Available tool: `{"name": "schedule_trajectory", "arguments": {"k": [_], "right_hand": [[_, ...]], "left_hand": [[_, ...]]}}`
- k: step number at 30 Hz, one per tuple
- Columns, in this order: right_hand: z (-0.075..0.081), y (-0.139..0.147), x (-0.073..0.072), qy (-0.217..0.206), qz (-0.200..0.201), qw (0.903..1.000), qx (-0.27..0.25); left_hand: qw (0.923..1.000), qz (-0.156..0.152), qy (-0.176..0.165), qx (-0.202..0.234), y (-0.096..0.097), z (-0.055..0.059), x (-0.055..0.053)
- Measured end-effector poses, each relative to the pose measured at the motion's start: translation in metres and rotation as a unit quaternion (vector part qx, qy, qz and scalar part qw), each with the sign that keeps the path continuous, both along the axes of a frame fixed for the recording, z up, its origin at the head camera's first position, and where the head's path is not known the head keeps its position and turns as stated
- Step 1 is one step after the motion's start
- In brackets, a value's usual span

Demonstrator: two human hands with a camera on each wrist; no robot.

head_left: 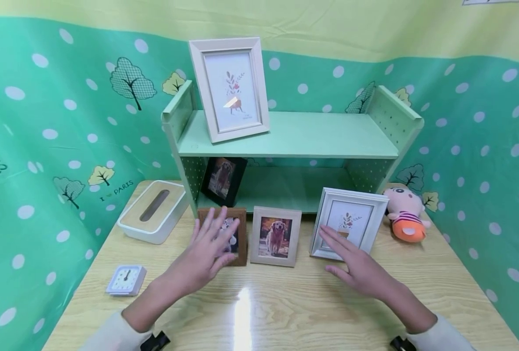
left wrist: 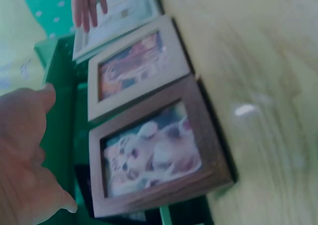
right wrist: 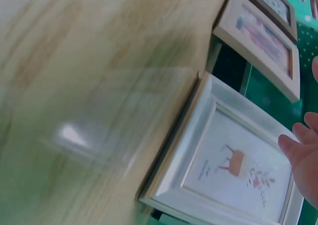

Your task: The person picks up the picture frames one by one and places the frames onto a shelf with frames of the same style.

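My left hand (head_left: 207, 251) is open with fingers spread, overlapping the brown photo frame (head_left: 242, 243) in the head view. In the left wrist view, this frame (left wrist: 159, 155) shows a white animal, and the hand (left wrist: 22, 155) is beside it, holding nothing. My right hand (head_left: 360, 270) has its fingers extended over the lower left of a silver-white picture frame (head_left: 356, 219). The right wrist view has the fingertips (right wrist: 290, 145) near that frame's edge. Between the hands stands a beige frame (head_left: 276, 236) with a dog photo.
A green two-level shelf (head_left: 316, 131) stands behind, with a large white frame (head_left: 230, 90) on top and a tilted black frame (head_left: 222, 180) below. A tissue box (head_left: 154, 212) and small clock (head_left: 126, 280) are at left. A plush toy (head_left: 404, 214) sits at right.
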State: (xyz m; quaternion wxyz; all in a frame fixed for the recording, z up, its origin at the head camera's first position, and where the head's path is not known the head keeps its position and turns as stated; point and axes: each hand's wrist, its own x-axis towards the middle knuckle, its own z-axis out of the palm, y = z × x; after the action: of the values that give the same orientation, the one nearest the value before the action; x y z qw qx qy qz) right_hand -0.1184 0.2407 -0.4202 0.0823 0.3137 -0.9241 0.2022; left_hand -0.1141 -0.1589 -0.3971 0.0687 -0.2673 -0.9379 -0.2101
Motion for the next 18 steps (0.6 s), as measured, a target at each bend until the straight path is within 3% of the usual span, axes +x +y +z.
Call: {"name": "schedule_trajectory", "arguments": {"k": [4, 9, 14, 18], "right_hand": [[0.005, 0.008, -0.005, 0.016, -0.030, 0.9991, -0.025], [0.010, 0.017, -0.011, 0.049, -0.059, 0.9955, -0.056], [0.018, 0.023, -0.015, 0.076, -0.087, 0.9904, -0.075], [0.025, 0.028, -0.020, 0.101, -0.101, 0.9852, -0.095]], "left_hand": [[0.9971, 0.031, 0.021, 0.066, -0.010, 0.006, -0.006], [0.9904, 0.070, 0.044, 0.111, -0.020, 0.009, -0.014], [0.9788, 0.112, 0.095, 0.143, -0.024, 0.010, -0.022], [0.9692, 0.138, 0.113, 0.170, -0.027, 0.015, -0.027]]}}
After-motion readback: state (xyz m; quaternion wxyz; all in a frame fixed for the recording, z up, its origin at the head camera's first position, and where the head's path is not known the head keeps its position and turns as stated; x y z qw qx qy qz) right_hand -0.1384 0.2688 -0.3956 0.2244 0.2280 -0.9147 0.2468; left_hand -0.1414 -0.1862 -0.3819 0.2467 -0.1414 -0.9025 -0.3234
